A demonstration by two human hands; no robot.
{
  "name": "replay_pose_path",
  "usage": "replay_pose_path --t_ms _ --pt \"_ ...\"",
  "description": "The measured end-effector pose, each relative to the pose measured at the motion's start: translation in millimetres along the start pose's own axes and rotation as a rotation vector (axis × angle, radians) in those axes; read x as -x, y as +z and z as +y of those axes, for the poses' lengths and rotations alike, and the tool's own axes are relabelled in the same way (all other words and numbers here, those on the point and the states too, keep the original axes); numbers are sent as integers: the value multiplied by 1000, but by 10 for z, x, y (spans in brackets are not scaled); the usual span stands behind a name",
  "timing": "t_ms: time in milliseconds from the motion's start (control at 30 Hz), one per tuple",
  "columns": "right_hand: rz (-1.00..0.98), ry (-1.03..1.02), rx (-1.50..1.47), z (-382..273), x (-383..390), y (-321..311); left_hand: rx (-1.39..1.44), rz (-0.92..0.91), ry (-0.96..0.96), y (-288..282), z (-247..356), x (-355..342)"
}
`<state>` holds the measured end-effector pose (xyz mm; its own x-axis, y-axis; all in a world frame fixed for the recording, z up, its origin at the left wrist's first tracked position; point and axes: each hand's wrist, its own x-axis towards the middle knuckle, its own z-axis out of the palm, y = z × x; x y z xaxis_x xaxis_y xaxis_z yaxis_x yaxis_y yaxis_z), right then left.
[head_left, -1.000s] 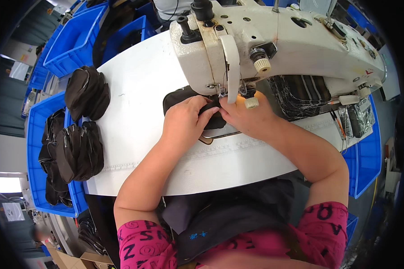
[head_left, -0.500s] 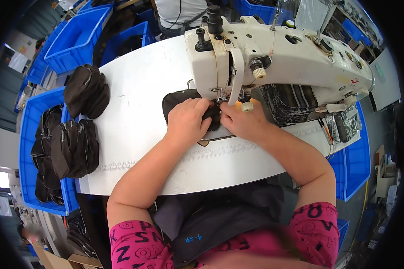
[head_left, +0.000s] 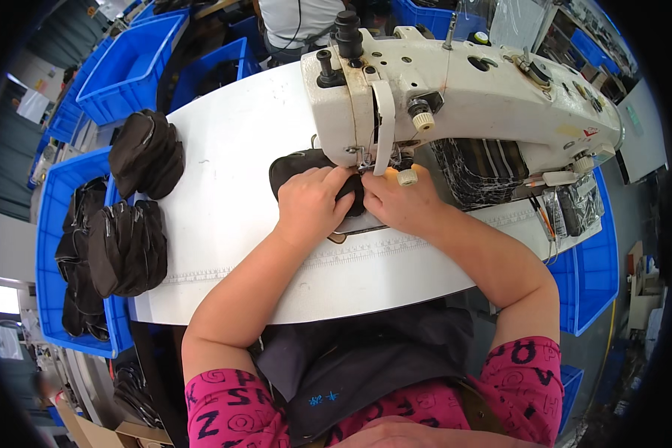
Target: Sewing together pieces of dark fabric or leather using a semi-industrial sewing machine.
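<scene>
A dark fabric pouch [head_left: 287, 168] with rounded corners lies under the needle area of a white sewing machine [head_left: 493, 93]. My left hand [head_left: 312, 200] rests on the pouch's near part, fingers bent over the cloth and thumb tucked toward it. Right of the needle, my right hand [head_left: 405, 197] pinches the pouch's right edge, its fingertips close to the presser foot. The machine head and my fingers hide the needle point and the stretch of cloth beneath it.
Finished-looking dark pouches [head_left: 128, 246] are piled at the table's left edge, beside a blue bin [head_left: 45, 246] with more of them. Striped dark fabric pieces [head_left: 479, 168] are stacked under the machine arm. Scissors-like tools [head_left: 543, 218] and a plastic-wrapped packet [head_left: 573, 211] lie at right.
Both hands keep their hold on the pouch with hardly any movement. The whole view has shifted slightly, and the machine head appears a little further left.
</scene>
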<state>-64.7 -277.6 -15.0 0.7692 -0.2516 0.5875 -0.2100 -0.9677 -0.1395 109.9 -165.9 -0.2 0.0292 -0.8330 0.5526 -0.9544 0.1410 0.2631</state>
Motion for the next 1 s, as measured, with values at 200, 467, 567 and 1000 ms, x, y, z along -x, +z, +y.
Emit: replay_pose_path --t_ms 200,467,567,1000 --pt "-15 57 8 5 4 5 -38 146 221 -189 32 -42" --pt "21 87 -56 -23 5 -49 -110 -23 235 -408 -9 -76" --pt "-8 79 -24 -10 4 -48 9 72 218 -375 -60 -78" --pt "41 -60 235 -41 -38 -81 -58 70 66 -329 122 -39"
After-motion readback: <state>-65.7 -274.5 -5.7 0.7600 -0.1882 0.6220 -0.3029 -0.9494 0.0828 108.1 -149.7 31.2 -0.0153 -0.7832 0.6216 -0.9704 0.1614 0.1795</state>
